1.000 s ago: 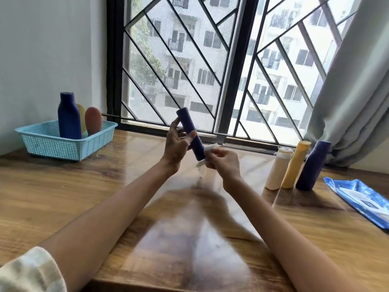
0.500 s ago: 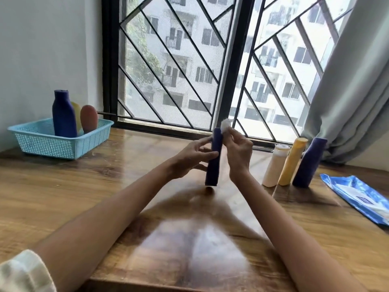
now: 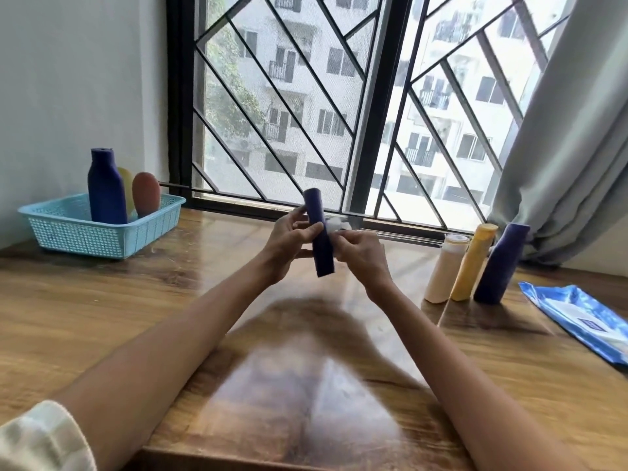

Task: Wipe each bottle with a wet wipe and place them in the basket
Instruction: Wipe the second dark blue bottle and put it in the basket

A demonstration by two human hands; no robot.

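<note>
My left hand (image 3: 287, 241) grips a slim dark blue bottle (image 3: 319, 232), held nearly upright above the middle of the wooden table (image 3: 102, 317). My right hand (image 3: 362, 254) pinches a white wet wipe (image 3: 334, 225) against the bottle's right side. A light blue basket (image 3: 81, 232) stands at the far left with a tall blue bottle (image 3: 106, 186), a yellow bottle (image 3: 126, 183) and a brown-red bottle (image 3: 146, 193) inside it. On the right stand three bottles in a row: cream (image 3: 445, 268), yellow (image 3: 474, 261) and dark blue (image 3: 501, 263).
A blue pack of wet wipes (image 3: 584, 321) lies at the right edge of the table. A barred window (image 3: 339, 107) runs along the back, a grey curtain (image 3: 571, 130) hangs at the right, and a wall closes the left side.
The held bottle was tilted, then upright with the wipe at its top; now the wipe sits lower on the bottle's right side and the bottle leans slightly left.
</note>
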